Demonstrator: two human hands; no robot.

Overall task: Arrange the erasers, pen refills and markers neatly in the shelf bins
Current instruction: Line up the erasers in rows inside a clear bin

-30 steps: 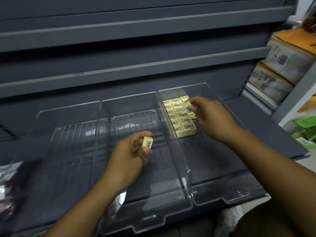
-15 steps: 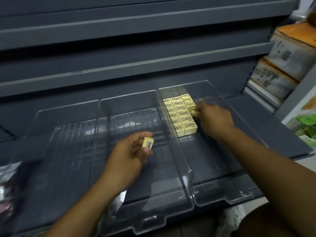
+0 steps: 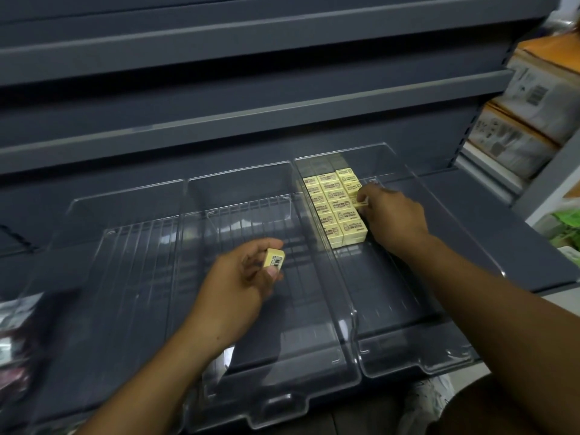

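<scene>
Head camera looked down on three clear bins on a grey shelf. At the far left lay some blurred packets (image 3: 12, 324); I could not tell what they were. The left bin (image 3: 125, 199) and the middle bin (image 3: 238, 189) showed no stock that I could see.

Over the middle bin hovered the left hand (image 3: 238, 287), thumb and curled fingers pinching a barcoded eraser (image 3: 275, 258) clear of the bin floor.

In the right bin (image 3: 417, 356) a block of erasers (image 3: 335, 208) sat packed in tidy rows against the left wall, towards the back. The right hand (image 3: 392, 211) was at the block's right edge, fingers curled round a loose eraser (image 3: 356, 200) that touched the block. Cardboard boxes (image 3: 533, 95) were stacked on the shelving beyond.

By my reckoning the job was in its early part: the erasers were partly laid, with at least two to be seated, and no pen refills or markers were in any bin.

Against a second before, the right hand had dropped from above the block to its right side, taking its eraser along. The left hand had barely shifted and kept the same piece.
</scene>
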